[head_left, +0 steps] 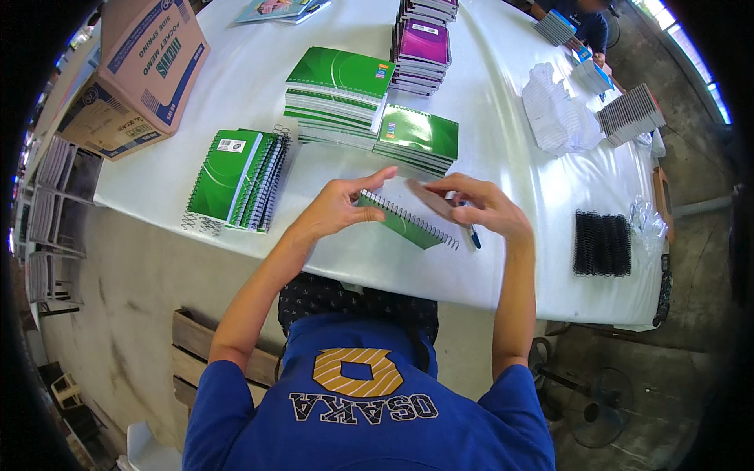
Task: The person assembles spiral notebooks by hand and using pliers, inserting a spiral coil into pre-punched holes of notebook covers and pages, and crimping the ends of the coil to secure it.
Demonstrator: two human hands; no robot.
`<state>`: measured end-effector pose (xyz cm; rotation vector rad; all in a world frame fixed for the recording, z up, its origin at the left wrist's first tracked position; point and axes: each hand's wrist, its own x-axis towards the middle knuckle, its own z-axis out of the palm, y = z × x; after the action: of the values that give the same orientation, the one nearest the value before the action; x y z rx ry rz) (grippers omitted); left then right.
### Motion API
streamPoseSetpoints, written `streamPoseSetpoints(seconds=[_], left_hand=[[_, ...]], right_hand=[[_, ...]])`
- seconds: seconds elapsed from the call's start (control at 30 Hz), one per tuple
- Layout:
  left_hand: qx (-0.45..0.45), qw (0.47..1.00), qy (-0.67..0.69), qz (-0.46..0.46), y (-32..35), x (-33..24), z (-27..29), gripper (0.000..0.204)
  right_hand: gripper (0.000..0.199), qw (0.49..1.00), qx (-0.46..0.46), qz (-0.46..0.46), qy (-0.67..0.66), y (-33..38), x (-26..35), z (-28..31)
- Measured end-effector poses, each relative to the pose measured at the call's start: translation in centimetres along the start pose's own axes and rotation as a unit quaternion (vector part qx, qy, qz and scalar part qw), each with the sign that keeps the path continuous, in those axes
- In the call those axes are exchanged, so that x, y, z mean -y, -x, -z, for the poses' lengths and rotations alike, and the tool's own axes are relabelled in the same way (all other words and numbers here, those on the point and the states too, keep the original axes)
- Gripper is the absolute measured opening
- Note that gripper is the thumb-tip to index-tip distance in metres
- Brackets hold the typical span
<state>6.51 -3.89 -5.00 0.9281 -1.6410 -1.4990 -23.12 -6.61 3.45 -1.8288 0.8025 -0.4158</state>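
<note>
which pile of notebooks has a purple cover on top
The tall notebook stack at the table's far edge, behind the green stacks. Its top visible cover is purple; every other pile nearby shows green covers.

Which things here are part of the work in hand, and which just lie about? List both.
In hand:
- green spiral notebook, held by left hand and right hand
- blue-tipped tool under the right hand
- green notebook stacks

Lying about:
- cardboard box
- purple notebook stack
- black binding coils
- white plastic bags
</note>
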Motion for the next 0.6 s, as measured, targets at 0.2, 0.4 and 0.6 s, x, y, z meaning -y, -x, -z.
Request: streamPoseSetpoints(seconds=[0.2, 0.4, 0.6], left_hand=[[0.068, 0.997, 0.032, 0.028, -0.6, -2.9, -0.2, 0.061], [-0.066, 0.991, -0.091, -0.068, 1.8, -3.5, -1.0, 0.055], [-0.144, 0.86, -0.473, -0.124, 3.7, -1.0, -3.7, 0.059]], right_hand=[[0.047, 0.82, -0.259, -0.145, 0.489, 8.5, -3.0, 3.4], [0.044, 0.786, -0.389, -0.104, 0.47, 4.5, -5.8, -5.6], [0.045, 0.789, -0.414, -0.115, 0.439, 3.8, -6.2, -9.7]])
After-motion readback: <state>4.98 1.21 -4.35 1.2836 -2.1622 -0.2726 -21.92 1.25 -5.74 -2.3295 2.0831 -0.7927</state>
